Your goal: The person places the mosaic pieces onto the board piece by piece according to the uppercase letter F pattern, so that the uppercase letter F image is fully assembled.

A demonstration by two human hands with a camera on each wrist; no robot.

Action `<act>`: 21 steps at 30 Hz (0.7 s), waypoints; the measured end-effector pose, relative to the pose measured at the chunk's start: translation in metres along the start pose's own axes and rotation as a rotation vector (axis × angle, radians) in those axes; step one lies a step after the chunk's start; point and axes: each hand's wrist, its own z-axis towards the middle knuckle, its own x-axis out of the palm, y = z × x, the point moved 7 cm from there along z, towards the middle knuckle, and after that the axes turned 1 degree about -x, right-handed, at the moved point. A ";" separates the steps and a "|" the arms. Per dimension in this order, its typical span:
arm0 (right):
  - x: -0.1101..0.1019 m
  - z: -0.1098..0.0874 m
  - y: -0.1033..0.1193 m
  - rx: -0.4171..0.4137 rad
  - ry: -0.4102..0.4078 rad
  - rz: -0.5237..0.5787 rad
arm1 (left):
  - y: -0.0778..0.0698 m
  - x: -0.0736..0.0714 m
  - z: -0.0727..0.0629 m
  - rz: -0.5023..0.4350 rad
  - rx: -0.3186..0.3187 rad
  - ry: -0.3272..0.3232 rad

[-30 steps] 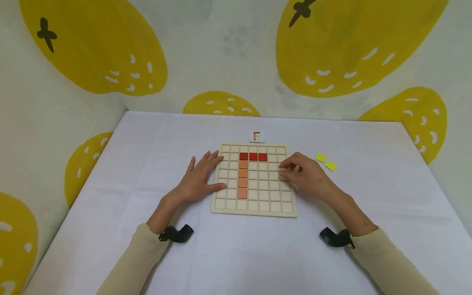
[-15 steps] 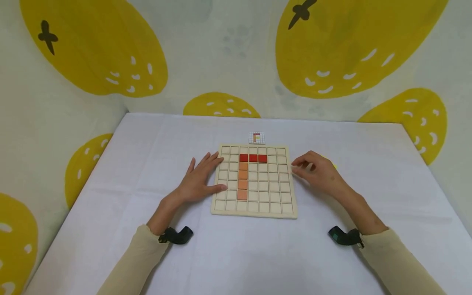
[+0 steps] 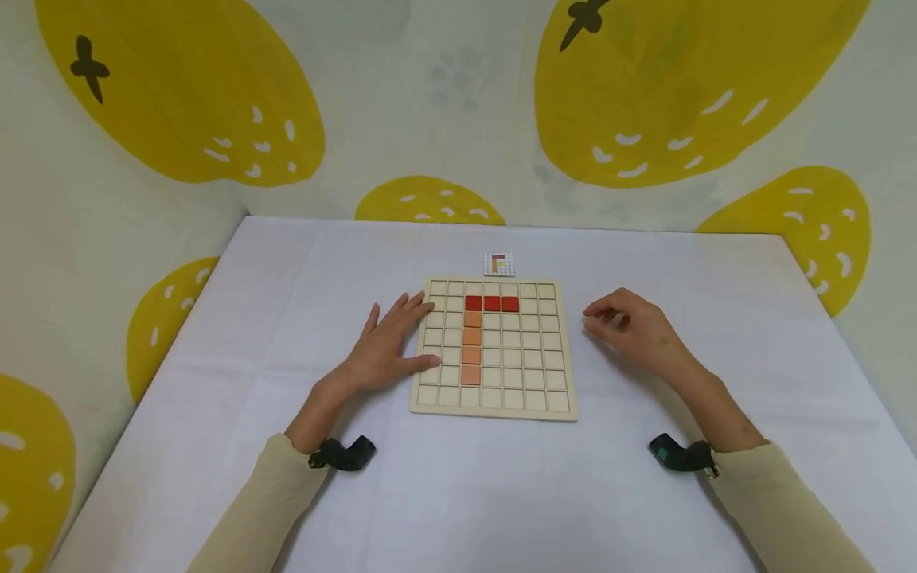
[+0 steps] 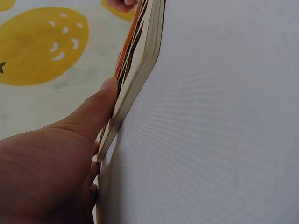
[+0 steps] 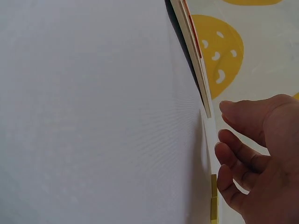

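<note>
A pale wooden grid board (image 3: 523,380) lies flat on the table. It carries a row of red tiles (image 3: 492,303) and, below the row's left end, a column of orange tiles (image 3: 471,355). My left hand (image 3: 387,350) rests on the board's left edge, fingers spread and thumb on the surface; the left wrist view shows the thumb (image 4: 96,109) against the rim. Right of the board, my right hand (image 3: 637,330) hovers with loosely bent fingers, nothing seen between them. Close by its fingers, yellow tiles (image 5: 214,186) lie on the table; the hand hides them in the head view.
A small pattern card (image 3: 499,264) lies just behind the board. White cloth (image 3: 501,493) covers the table, and a wall with yellow fruit shapes (image 3: 430,203) rises at its back edge. A black wrist camera (image 3: 347,454) sits at each sleeve.
My right hand has moved right, from above the board's right edge to off the board, now covering the yellow tiles in the head view. The left hand and the board stay put.
</note>
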 end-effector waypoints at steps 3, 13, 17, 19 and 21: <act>-0.003 0.000 -0.003 0.012 -0.003 -0.006 | 0.000 0.000 0.000 -0.001 0.001 -0.002; -0.013 -0.003 -0.017 0.066 -0.011 -0.012 | 0.000 0.000 0.000 -0.010 0.001 0.002; -0.017 -0.004 -0.022 0.090 -0.010 -0.021 | 0.001 0.000 0.000 -0.012 -0.002 0.002; -0.019 -0.004 -0.023 0.104 -0.008 -0.027 | 0.001 0.001 0.000 -0.011 -0.002 0.002; -0.020 -0.004 -0.025 0.116 -0.010 -0.031 | 0.001 0.001 0.000 -0.010 0.000 0.001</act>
